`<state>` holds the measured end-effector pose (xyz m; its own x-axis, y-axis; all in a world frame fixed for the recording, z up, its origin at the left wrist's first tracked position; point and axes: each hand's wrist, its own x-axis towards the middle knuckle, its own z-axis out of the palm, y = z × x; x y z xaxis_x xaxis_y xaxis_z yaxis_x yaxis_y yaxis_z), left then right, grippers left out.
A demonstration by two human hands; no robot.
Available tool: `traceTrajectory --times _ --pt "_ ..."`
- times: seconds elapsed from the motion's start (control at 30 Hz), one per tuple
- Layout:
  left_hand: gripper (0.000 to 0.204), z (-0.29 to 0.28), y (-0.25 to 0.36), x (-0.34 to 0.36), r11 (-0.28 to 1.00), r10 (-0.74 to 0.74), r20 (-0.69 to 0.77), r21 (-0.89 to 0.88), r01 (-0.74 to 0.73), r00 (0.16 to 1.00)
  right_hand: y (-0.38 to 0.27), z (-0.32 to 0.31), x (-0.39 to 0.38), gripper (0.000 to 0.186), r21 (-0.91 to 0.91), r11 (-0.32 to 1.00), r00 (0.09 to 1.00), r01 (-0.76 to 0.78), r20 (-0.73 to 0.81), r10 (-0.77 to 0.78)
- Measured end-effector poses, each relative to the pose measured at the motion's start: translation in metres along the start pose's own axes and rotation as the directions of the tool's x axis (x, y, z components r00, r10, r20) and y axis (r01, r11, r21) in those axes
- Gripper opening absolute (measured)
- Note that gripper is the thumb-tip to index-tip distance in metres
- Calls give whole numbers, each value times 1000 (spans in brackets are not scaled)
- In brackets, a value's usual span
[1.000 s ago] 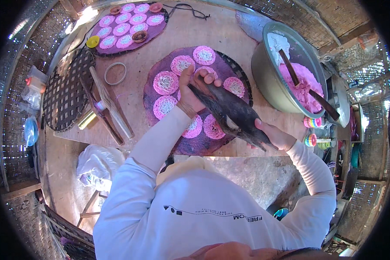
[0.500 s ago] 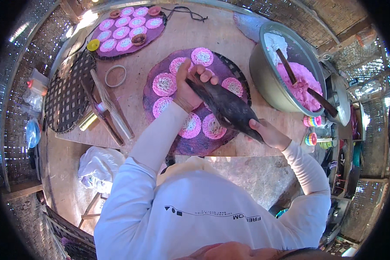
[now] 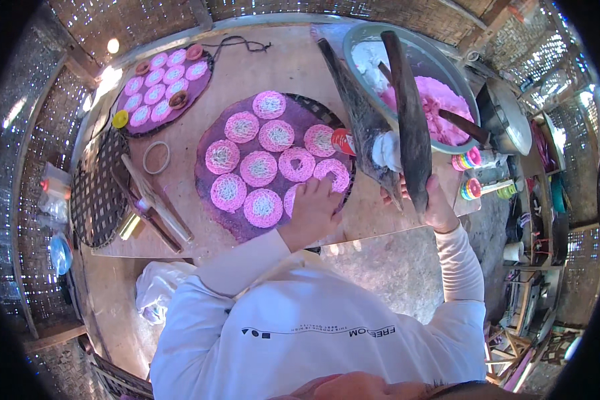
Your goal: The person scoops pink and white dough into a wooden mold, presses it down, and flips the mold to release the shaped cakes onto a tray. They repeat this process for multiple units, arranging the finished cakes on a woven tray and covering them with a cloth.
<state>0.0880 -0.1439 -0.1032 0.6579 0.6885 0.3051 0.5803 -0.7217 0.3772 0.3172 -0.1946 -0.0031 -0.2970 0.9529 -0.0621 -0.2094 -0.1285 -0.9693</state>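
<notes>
My right hand (image 3: 440, 208) grips the near end of a dark wooden hand press (image 3: 415, 127). Its two long arms spread apart in a V, a red tin (image 3: 343, 141) sits at one arm and a white wrapped lump (image 3: 385, 151) between them. My left hand (image 3: 313, 207) is open, palm down, fingers apart over the near right of a round purple mat (image 3: 213, 143). Its fingertips are at a ring-shaped pink-and-white disc (image 3: 331, 175); whether they touch is unclear. Several lacy pink discs with white middles, such as one disc (image 3: 259, 168), lie on the mat.
A large grey basin (image 3: 470, 143) at right holds pink and white dough (image 3: 440, 100) with wooden handles. A second disc-covered mat (image 3: 197, 87) is far left, near a woven tray (image 3: 100, 193), sticks (image 3: 157, 203) and a white ring (image 3: 157, 158). A lidded pot (image 3: 507, 120) stands beyond the basin.
The press has swung from over the mat to the right, and its arms have opened apart. My left hand has let go of it and come down to the mat's near right.
</notes>
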Motion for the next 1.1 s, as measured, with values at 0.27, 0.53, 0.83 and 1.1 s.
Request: traceTrajectory --times 0.27,0.53,0.83,1.1 --pt "20 32 8 -10 953 202 35 224 -205 979 17 -12 -9 75 21 1000 1000 13 -21 -12" --pt "21 20 7 -22 904 262 153 305 -298 953 24 -8 0 71 38 999 1000 -1 -10 2" --pt "27 -60 -66 -97 859 304 381 287 -425 873 34 4 12 68 57 998 999 -34 -29 36" --pt "42 -118 -126 -109 864 -112 359 496 -88 927 28 31 38 72 -83 988 990 -130 50 135"
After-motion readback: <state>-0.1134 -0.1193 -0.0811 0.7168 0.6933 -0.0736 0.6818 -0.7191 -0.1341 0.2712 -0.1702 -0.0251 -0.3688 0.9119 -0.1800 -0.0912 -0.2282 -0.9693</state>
